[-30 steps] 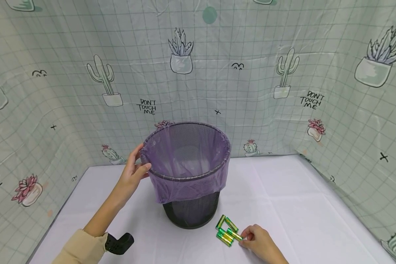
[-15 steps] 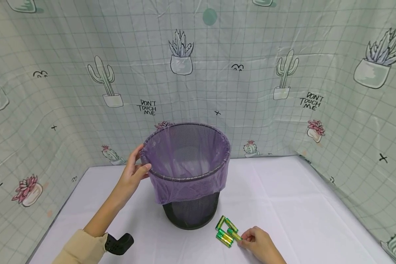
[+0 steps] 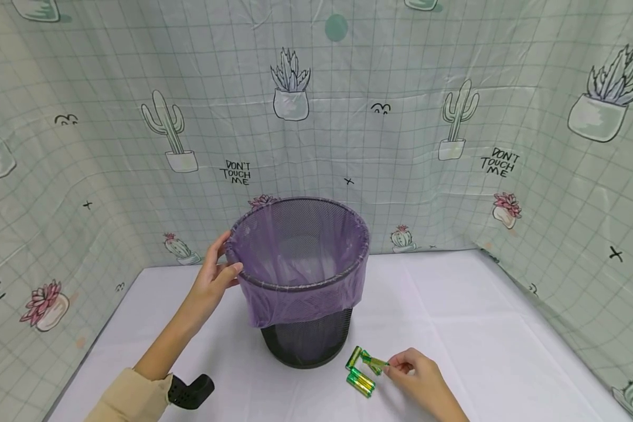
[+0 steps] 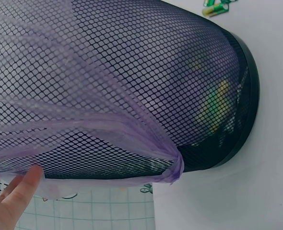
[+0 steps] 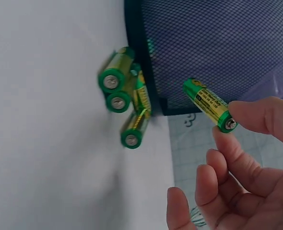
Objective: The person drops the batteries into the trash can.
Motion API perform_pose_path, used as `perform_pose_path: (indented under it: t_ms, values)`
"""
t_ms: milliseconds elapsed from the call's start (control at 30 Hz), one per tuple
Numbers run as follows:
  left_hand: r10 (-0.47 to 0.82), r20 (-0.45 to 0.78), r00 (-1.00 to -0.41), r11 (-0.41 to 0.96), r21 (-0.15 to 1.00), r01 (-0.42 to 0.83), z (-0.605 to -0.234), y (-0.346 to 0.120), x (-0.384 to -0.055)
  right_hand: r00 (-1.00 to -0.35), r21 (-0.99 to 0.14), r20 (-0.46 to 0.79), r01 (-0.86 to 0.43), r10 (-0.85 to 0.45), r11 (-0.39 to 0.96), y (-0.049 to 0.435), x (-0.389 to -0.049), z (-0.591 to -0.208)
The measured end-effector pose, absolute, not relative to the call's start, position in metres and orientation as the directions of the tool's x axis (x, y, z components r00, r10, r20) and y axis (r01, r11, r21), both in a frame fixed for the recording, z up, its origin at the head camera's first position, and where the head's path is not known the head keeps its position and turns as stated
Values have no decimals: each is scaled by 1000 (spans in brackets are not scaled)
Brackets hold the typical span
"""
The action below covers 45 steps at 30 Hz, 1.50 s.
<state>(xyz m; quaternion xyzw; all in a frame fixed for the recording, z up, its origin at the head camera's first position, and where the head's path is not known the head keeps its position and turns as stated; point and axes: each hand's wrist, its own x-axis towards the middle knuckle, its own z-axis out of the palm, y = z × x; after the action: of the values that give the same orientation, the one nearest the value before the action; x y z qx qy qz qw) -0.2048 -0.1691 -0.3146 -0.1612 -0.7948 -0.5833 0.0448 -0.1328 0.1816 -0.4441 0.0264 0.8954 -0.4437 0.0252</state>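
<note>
My left hand (image 3: 214, 274) grips the left side of the rim of a black mesh waste bin (image 3: 308, 343), thumb over the edge. A thin purple bin liner (image 3: 306, 306) lines the bin and folds down outside it. Between the thumb and forefinger of my right hand (image 3: 418, 375) is a green and yellow battery (image 5: 210, 105), held above the table. Several more batteries (image 3: 361, 382) of the same kind lie together on the table by the bin's base. Through the mesh in the left wrist view, green and yellow shapes (image 4: 213, 106) show near the bottom of the bin.
A white cloth (image 3: 469, 328) covers the table. Behind and at both sides hangs a grid curtain (image 3: 343, 140) printed with cacti. A black wrist mount (image 3: 191, 391) sticks out from the left sleeve (image 3: 132, 398).
My right hand has lifted one battery off the group and moved it slightly up and away from the table. The left hand stays at the bin's rim.
</note>
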Motion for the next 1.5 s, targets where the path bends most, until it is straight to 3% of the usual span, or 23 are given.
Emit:
perform_pose_path:
  t_ms: [200,400,833,1000,1500]
  values:
    - [205,263,-943,268,911,313,-314,-169,-205,-996,-828,42,6,73,561,176,-137,-413]
    - [204,260,-944,274,910,310,-314,-169,-204,-975,-856,217,-169,42,488,173,-140,-381]
    - [203,259,-945,279,909,309,-314,-170,-204,-840,-778,543,-515,-27,360,159,-144,-319]
    - [200,252,-947,290,908,303,-314,-171,-204,-804,-748,592,-573,-54,335,146,-149,-307]
    - [204,253,-946,282,910,305,-315,-169,-205,-801,-713,588,-578,-109,396,123,-168,-309]
